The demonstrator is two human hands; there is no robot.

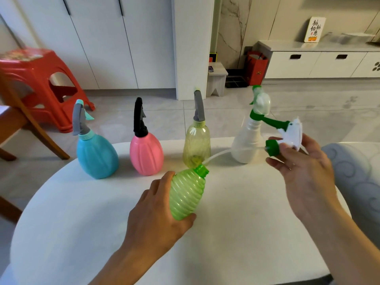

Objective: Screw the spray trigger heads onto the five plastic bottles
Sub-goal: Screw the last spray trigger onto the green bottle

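My left hand [158, 210] grips a ribbed green bottle [186, 194], tilted so its open neck points up and to the right. My right hand [302, 167] holds a white and green spray trigger head [285, 138] to the right of that neck. The head's thin white dip tube [226, 152] runs left, and its tip lies at the bottle's mouth. Along the far edge of the white table [236, 233] stand a blue bottle [95, 155], a pink bottle [146, 153], a yellow bottle [197, 145] and a white bottle [247, 140], each with a trigger head on top.
A red plastic stool [39, 79] and a wooden chair [18, 124] stand on the floor at the left. A grey patterned cushion [355, 177] lies at the table's right edge. White cabinets line the back wall.
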